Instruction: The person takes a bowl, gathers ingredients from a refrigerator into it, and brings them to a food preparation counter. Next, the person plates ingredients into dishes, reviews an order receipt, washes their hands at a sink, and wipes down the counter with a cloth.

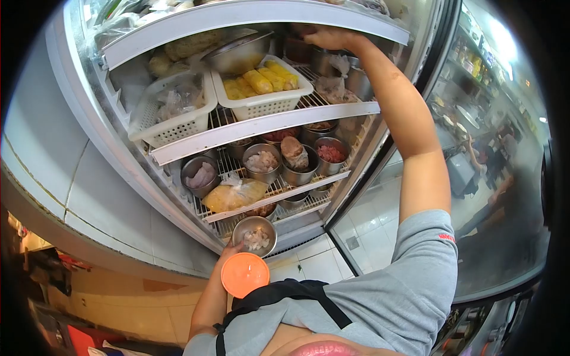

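Note:
My right hand (325,38) reaches into the upper part of an open fridge, near metal containers (323,62); its fingertips are in shadow under the shelf edge. Low in front of the fridge, my left hand (230,251) grips the side of a metal bowl (256,239) that holds pale chunks. A round orange lid (244,275) lies over my left wrist, close to my body, and hides part of that arm. What is under the lid cannot be seen.
White baskets (270,105) stand on the upper shelf, one with yellow packets. A tilted metal bowl (240,52) rests above them. Several metal pots (261,163) and a yellow bag (236,193) fill the shelf below. The glass door (487,225) stands open at the right.

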Demonstrator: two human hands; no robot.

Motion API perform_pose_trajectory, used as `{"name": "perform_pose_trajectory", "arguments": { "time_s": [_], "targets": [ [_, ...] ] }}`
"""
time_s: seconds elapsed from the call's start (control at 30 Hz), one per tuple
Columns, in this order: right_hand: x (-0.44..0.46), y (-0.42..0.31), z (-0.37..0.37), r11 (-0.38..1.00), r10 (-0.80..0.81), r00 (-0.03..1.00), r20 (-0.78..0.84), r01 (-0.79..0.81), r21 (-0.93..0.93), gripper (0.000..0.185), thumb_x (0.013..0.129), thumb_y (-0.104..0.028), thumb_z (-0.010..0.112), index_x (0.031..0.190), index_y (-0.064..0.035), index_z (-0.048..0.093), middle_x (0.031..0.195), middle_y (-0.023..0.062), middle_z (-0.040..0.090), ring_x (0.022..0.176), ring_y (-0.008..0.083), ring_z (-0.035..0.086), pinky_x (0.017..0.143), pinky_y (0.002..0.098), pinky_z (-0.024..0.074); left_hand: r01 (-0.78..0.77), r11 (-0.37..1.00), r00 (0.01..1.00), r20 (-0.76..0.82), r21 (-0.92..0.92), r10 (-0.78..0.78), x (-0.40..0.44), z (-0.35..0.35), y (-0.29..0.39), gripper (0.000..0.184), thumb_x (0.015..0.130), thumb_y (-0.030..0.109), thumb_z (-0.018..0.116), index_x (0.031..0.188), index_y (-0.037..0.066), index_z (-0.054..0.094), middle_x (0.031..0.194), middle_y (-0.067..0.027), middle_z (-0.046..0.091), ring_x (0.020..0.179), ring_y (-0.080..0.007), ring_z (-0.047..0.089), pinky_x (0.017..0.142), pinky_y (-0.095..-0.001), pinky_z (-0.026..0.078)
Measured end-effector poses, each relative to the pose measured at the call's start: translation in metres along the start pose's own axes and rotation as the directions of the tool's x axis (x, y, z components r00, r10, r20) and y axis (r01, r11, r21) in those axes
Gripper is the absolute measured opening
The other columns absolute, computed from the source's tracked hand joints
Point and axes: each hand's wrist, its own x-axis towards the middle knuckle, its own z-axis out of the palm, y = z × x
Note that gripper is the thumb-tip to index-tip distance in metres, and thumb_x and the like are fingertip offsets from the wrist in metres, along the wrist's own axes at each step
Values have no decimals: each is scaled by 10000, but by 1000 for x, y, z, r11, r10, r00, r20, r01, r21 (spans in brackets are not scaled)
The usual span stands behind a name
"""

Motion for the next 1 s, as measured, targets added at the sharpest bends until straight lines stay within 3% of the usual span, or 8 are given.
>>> {"name": "perform_pose_trajectory", "arguments": {
  "time_s": [0.07,0.4,0.5,0.57,0.67,0.9,0.97,1.0],
  "targets": [
    [-1,20,5,966,250,962,111,-241,-93,551,873,-496,505,1233,-84,575,1074,140,673,1010,270,599,907,420,427,42,997,998,-46,-71,-45,-16,6,12,537,915,233,616,1396,117,409,1185,-93,589,998,-185,596,777,-307,509],
    [13,60,44,979,158,889,429,-196,47,840,828,-710,478,1439,-144,368,1502,175,296,1365,332,322,1115,424,258,60,995,993,-96,-81,-67,-1,-17,-7,538,915,235,615,1397,115,409,1197,-94,584,1024,-186,584,807,-303,494],
    [3,30,30,933,326,836,441,-361,-6,905,790,-739,505,1470,-176,306,1508,179,281,1384,322,286,1122,430,235,61,995,992,-104,-76,-68,4,-20,-10,539,915,236,615,1397,114,409,1201,-95,583,1032,-187,580,817,-302,489],
    [12,36,32,776,546,578,606,-622,-106,926,754,-760,533,1479,-244,279,1518,180,257,1399,315,248,1126,431,218,57,996,992,-107,-68,-64,6,-22,-13,539,915,236,615,1398,114,409,1203,-95,582,1037,-187,578,823,-301,486],
    [-10,-26,-10,807,448,657,606,-589,42,964,748,-756,548,1483,-196,273,1526,180,236,1407,319,225,1121,433,225,55,997,992,-107,-54,-61,11,-24,-17,539,915,237,615,1398,113,409,1207,-95,581,1045,-188,574,832,-300,481],
    [1,8,18,780,473,666,578,-621,77,1015,729,-707,626,1475,-112,279,1519,198,240,1409,318,214,1123,431,218,-45,998,997,-65,-31,43,24,-20,-26,546,917,243,613,1401,104,403,1229,-95,574,1085,-196,556,884,-304,451],
    [12,67,55,616,679,548,488,-788,28,801,660,-732,669,1100,-63,690,1360,122,519,1381,233,283,1112,396,227,103,995,990,-93,6,-102,11,-10,0,549,916,245,615,1398,93,400,1229,-90,577,1100,-195,552,902,-303,443],
    [11,69,52,616,680,547,488,-788,25,801,660,-732,669,1100,-63,690,1360,122,519,1381,233,283,1112,396,227,104,995,991,-90,4,-103,15,-12,-3,549,916,245,615,1398,93,400,1229,-90,577,1100,-195,552,902,-303,443]
  ]
}}
